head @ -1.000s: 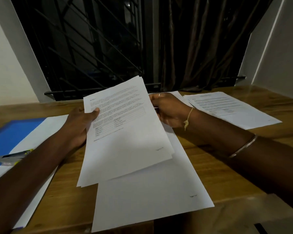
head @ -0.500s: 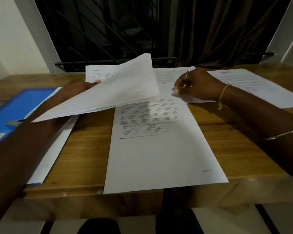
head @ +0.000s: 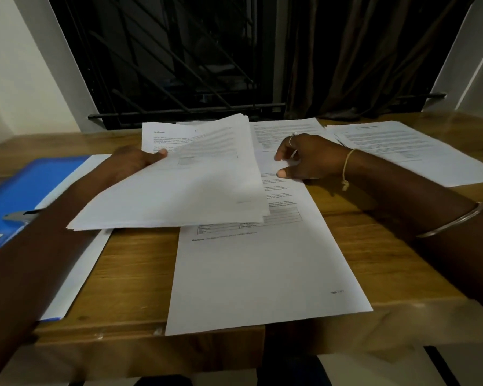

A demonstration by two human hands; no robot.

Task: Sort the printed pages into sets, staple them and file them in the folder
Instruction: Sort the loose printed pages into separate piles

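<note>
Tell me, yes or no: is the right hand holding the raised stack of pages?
No, the left hand grips the raised stack of pages, while the right hand rests on a sheet lying flat on the table.

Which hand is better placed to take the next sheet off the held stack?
Probably the right hand: it holds nothing and rests beside the stack of white printed pages, which the left hand grips.

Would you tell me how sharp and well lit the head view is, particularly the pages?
Head view: dim, warm lighting; the paper stack in the left hand is motion-blurred, print unreadable; the page flat on the table is sharper, its small text illegible; wide-angle distortion tilts the walls.
</note>
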